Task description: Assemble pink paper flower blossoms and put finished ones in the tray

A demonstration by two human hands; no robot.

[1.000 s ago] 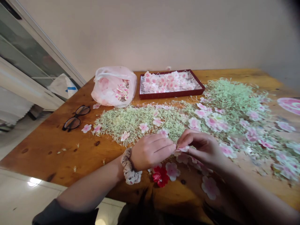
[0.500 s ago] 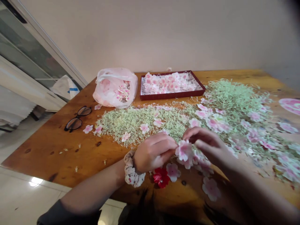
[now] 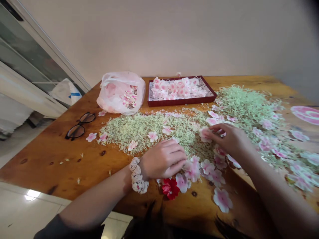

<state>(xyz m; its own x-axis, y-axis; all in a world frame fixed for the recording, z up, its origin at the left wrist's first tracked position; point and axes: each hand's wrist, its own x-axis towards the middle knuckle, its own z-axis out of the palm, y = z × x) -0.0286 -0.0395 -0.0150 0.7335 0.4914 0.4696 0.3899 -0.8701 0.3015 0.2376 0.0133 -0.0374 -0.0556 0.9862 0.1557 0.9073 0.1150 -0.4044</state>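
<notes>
My left hand (image 3: 163, 162), with a scrunchie on its wrist, is curled at the near edge of the wooden table (image 3: 50, 156); its fingertips pinch a pink paper flower (image 3: 191, 169). My right hand (image 3: 228, 137) reaches out over the green stem pile (image 3: 149, 127), fingertips closed on another pink flower (image 3: 204, 133). Several loose pink flowers (image 3: 213, 174) lie below and between both hands. A red flower (image 3: 170, 188) lies just under the left hand.
A dark red tray (image 3: 179, 100) full of pink flowers stands at the back. A plastic bag (image 3: 121, 91) of flowers sits to its left. Glasses (image 3: 79, 125) lie at the left. A bigger green stem heap (image 3: 245, 103) with scattered flowers covers the right side.
The hands were together working one flower. Now they have parted: the left stays low with that flower, and the right has moved up and right onto a flower on the pile.
</notes>
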